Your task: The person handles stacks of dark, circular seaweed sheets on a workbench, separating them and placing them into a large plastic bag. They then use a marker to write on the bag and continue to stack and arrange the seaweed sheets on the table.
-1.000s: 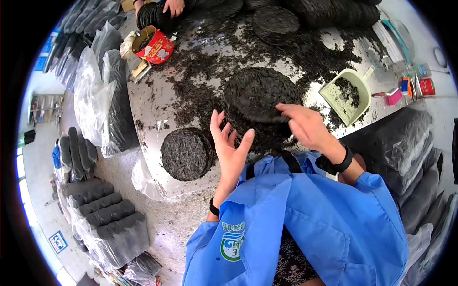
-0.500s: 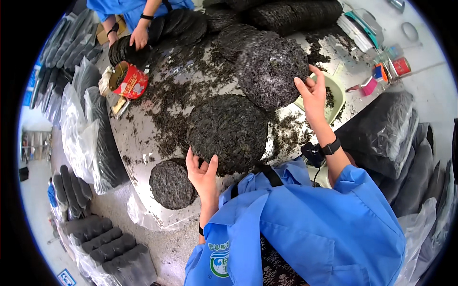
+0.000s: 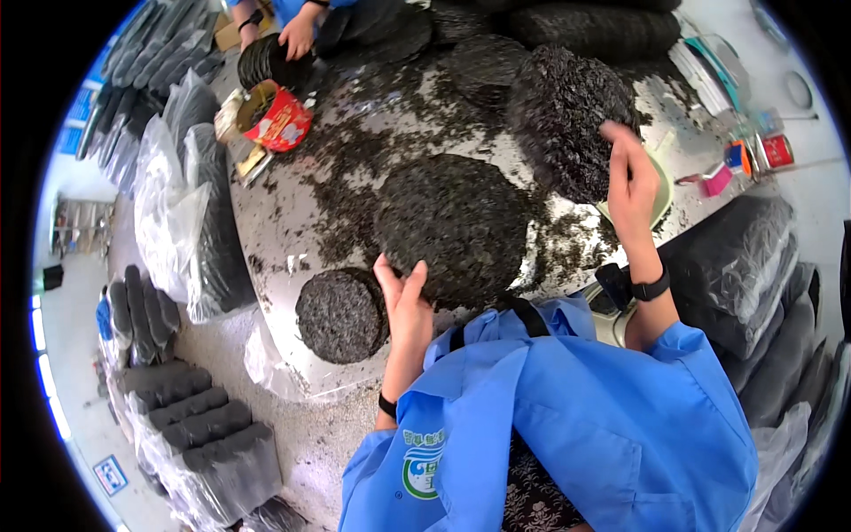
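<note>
A large round dark seaweed cake is in front of me over the table. My left hand grips its lower left edge, with thumb and index finger at the rim. To its right is another round seaweed cake, rough and tilted. My right hand is at its right side, fingers stretched out over the edge and the fingertip blurred; a firm hold does not show. Beside my left hand is a smaller round stack of seaweed cakes. Partly behind my right hand is a pale green basin.
Seaweed crumbs litter the metal table. A red tub stands at the left, near another person's hands on a seaweed stack. Long seaweed rolls lie at the back. Bagged stacks flank the table; a pink-handled brush lies right.
The view has shifted slightly. The right-hand seaweed cake has moved right and tilted, and my right hand's fingers have come over its edge. My left hand remains at the middle cake's rim.
</note>
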A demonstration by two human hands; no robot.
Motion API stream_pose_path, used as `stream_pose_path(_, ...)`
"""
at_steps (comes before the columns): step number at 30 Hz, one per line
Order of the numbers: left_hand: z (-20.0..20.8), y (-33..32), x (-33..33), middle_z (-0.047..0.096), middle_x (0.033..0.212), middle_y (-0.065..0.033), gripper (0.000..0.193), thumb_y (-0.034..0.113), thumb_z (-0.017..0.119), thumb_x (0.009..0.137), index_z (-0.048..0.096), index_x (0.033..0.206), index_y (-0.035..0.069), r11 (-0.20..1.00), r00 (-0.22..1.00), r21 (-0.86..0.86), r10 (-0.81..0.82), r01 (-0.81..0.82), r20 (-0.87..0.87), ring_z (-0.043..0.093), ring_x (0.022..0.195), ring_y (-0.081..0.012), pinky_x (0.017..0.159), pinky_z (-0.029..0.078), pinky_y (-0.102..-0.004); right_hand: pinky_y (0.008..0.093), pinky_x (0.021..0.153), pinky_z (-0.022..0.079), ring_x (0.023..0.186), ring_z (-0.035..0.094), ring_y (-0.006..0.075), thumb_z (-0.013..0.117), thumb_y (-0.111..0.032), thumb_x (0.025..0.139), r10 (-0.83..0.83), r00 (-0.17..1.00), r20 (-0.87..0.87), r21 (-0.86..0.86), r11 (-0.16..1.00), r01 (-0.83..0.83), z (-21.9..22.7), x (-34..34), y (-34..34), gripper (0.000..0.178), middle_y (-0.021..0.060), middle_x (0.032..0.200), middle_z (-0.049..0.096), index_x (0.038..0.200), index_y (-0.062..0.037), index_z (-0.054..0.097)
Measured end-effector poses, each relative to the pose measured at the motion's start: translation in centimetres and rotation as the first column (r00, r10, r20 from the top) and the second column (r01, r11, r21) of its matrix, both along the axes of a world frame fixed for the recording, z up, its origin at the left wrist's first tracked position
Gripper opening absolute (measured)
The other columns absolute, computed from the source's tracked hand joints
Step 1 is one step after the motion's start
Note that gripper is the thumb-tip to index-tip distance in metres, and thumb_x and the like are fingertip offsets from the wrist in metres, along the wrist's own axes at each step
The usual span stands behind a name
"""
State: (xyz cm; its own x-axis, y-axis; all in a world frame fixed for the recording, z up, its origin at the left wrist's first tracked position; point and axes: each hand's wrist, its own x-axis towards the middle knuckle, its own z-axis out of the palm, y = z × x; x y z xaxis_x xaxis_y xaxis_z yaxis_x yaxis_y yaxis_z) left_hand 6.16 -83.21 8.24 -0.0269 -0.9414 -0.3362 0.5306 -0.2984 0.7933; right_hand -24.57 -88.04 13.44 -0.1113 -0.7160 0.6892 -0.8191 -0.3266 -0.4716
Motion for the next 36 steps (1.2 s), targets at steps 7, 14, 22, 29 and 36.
stream_pose_path(7, -1.2, -0.1, -1.3, 0.032, 0.140, -0.0087, 0.090, 0.001, 0.067, 0.081, 0.006, 0.144, 0.024, 0.982, 0.954, -0.153, -0.146, 0.108, -0.264, 0.040, 0.126, -0.0264, 0.101, 0.040, -0.0441, 0.0414, 0.089, 0.047, 0.106, 0.055, 0.0364, 0.074, -0.041, 0.071, 0.555, 0.805, -0.211, 0.358, 0.810, -0.464, 0.6, 9.0, 3.3, 0.061, 0.0223, 0.122, 0.051, 0.116, -0.0032, 0.058)
stream_pose_path(14, -3.1, -0.4, -1.4, 0.042, 0.134, -0.0070, 0.088, 0.014, 0.074, 0.078, 0.015, 0.143, 0.019, 0.990, 0.885, -0.058, -0.144, 0.133, -0.443, 0.048, 0.118, -0.0231, 0.097, 0.045, -0.0404, 0.0385, 0.085, 0.050, 0.102, 0.059, 0.0335, 0.072, -0.035, 0.073, 0.595, 0.785, -0.174, 0.389, 0.774, -0.500, -0.3, 8.1, 2.7, 0.052, 0.0192, 0.121, 0.055, 0.114, -0.0052, 0.060)
stream_pose_path(22, -1.3, -0.9, -0.8, 0.055, 0.121, -0.0084, 0.045, -0.001, 0.051, 0.087, 0.040, 0.129, 0.010, 0.998, 0.950, -0.020, -0.056, 0.052, -0.309, 0.055, 0.111, -0.0222, 0.090, 0.049, -0.0390, 0.0220, 0.057, 0.038, 0.065, 0.049, 0.0069, 0.056, -0.016, 0.093, -0.050, 0.828, 0.558, 0.155, 0.987, -0.045, -1.4, 1.4, 1.5, 0.024, 0.0005, 0.078, 0.056, 0.104, 0.0047, 0.060)
stream_pose_path(29, -3.7, -0.2, 0.8, 0.050, 0.128, -0.0086, 0.055, 0.005, 0.051, 0.083, 0.038, 0.136, 0.015, 0.998, 0.924, 0.062, 0.030, -0.007, -0.381, 0.050, 0.116, -0.0296, 0.096, 0.043, -0.0493, 0.0272, 0.096, 0.035, 0.115, 0.046, 0.0163, 0.057, -0.023, 0.093, -0.088, 0.424, 0.901, 0.092, 0.996, 0.012, -4.2, -0.8, 1.2, 0.054, 0.0122, 0.126, 0.049, 0.133, 0.0076, 0.037)
stream_pose_path(36, -3.1, 0.6, 2.6, 0.054, 0.122, -0.0067, 0.048, 0.005, 0.053, 0.079, 0.049, 0.126, 0.016, 0.966, 0.881, 0.134, 0.257, -0.222, -0.397, 0.052, 0.113, -0.0262, 0.097, 0.043, -0.0454, 0.0265, 0.098, 0.033, 0.112, 0.042, 0.0109, 0.048, -0.008, 0.094, 0.012, 0.464, 0.886, 0.054, 0.990, -0.128, -2.6, 1.6, 0.4, 0.047, 0.0059, 0.129, 0.042, 0.138, -0.0025, 0.031)
